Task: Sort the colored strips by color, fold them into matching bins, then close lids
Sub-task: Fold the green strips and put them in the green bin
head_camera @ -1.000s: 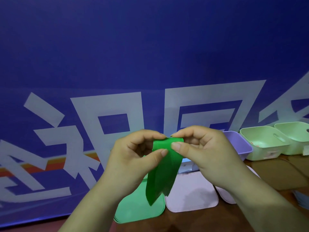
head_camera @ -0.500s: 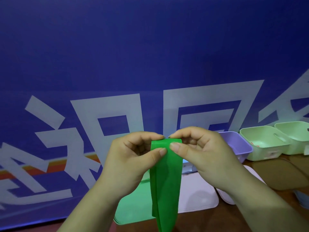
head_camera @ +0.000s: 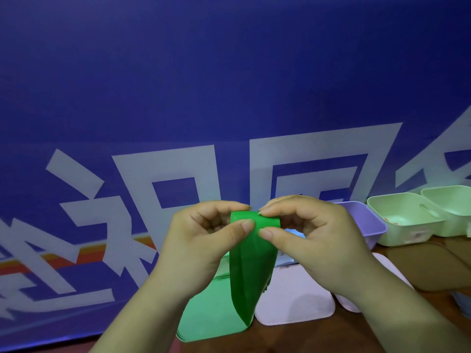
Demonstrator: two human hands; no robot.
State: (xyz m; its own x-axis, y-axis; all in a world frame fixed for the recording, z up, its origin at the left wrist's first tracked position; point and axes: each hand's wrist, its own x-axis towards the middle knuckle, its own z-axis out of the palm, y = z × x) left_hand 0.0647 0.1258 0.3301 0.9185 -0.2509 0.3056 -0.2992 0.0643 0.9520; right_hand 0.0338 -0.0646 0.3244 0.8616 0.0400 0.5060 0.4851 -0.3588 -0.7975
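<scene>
Green strip (head_camera: 251, 271) is pinched at its top by left hand (head_camera: 201, 242) and right hand (head_camera: 314, 236), hung below the fingers (head_camera: 266, 234), presumably for folding.

Booth-like setup: printed blue banner (head_camera: 229, 72) behind a wooden table (head_camera: 305, 337).

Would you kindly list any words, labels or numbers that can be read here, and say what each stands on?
Blue banner: large white characters, cropped and partly hidden; none can be quoted with certainty.
Pale green bin: a small mark on its front wall, too blurred to read.
Green strip: no text.
</scene>
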